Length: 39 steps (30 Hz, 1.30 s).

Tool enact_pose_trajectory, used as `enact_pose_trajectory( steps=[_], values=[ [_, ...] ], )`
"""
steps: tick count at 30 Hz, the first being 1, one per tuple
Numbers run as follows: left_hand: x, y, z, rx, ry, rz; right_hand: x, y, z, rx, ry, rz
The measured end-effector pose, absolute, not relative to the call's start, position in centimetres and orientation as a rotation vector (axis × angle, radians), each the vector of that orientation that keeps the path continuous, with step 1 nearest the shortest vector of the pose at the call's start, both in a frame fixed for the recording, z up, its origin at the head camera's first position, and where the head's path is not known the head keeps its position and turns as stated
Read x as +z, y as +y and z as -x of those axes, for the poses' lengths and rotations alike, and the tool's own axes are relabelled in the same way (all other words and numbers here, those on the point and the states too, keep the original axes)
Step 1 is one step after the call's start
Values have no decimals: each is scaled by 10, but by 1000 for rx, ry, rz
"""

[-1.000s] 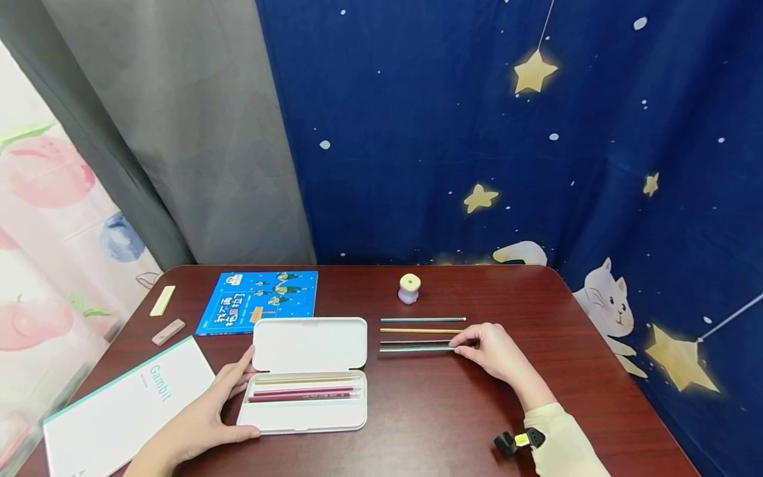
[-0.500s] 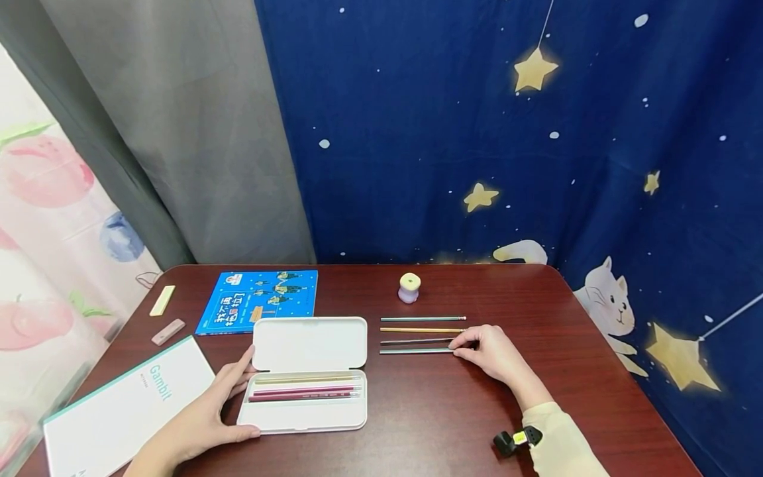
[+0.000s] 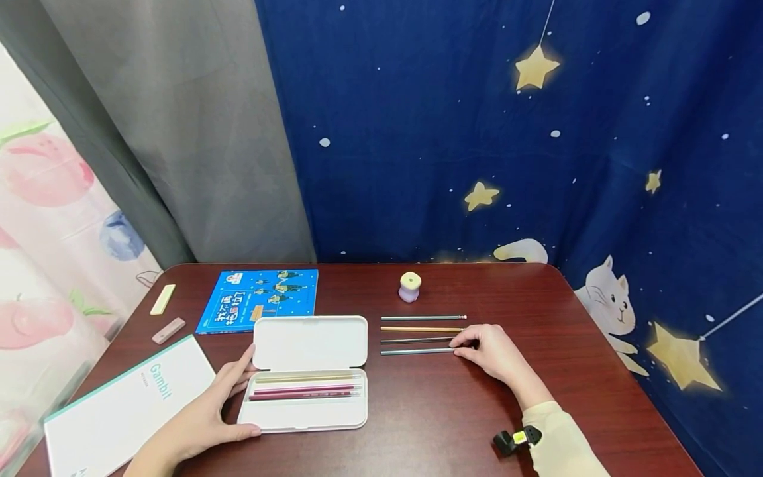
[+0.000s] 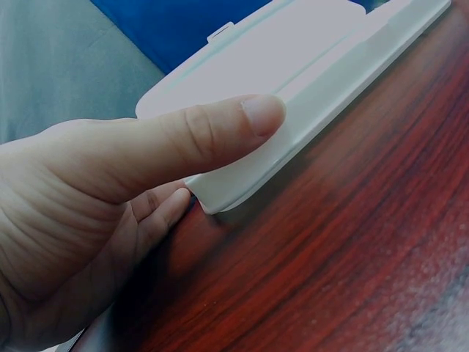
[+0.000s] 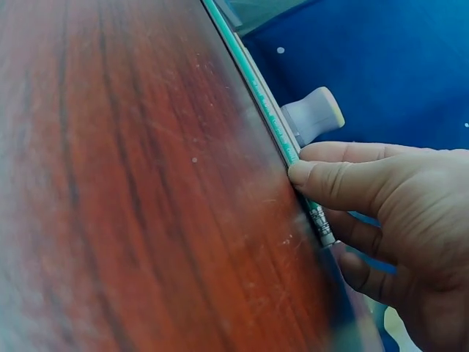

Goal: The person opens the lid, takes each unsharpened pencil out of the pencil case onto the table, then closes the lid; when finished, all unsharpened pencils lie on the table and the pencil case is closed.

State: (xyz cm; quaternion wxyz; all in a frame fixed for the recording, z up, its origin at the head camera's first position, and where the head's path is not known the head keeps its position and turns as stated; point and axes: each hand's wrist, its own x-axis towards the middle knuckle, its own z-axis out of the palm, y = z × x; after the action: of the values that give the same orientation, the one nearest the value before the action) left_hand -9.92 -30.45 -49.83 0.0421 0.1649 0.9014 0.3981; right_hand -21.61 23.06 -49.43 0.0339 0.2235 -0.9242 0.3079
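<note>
Right hand (image 3: pixel 495 354): thumb and fingers pinch eraser end of thin green pencil (image 3: pixel 417 351), nearest of four lying in row on dark red wooden table (image 3: pixel 536 305).

Left hand (image 3: pixel 205 414): thumb along near rim, fingers at hinge side, steadying open white plastic pencil case (image 3: pixel 306 374); three pencils already inside.

Risks, judged:
- end grip, long lever; tip may droop or drag
- knuckles just beside dark pencil (image 3: pixel 416 340); could roll it
- case may slide if thumb lifts
</note>
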Motion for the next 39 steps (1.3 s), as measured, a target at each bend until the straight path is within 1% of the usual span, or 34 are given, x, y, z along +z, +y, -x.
enact_pose_trajectory(
  steps=[8, 13, 16, 22, 32, 39],
  values=[
    [-498, -303, 100, 1226, 2767, -527, -481, 225, 211, 1146, -2734, -607],
    [-499, -301, 100, 1218, 2768, -532, -472, 212, 206, 1313, -2641, -560],
    [-500, -300, 101, 1209, 2772, -526, -467, 194, 202, 1370, -2604, -605],
    [-501, -302, 102, 1192, 2793, -522, -460, 145, 188, 1414, -2592, -795],
    [-501, -305, 100, 1247, 2765, -554, -470, 72, 166, 1265, -2746, -1008],
    [-501, -305, 100, 1243, 2776, -559, -484, 43, 158, 969, -2824, -1025]
  ],
)
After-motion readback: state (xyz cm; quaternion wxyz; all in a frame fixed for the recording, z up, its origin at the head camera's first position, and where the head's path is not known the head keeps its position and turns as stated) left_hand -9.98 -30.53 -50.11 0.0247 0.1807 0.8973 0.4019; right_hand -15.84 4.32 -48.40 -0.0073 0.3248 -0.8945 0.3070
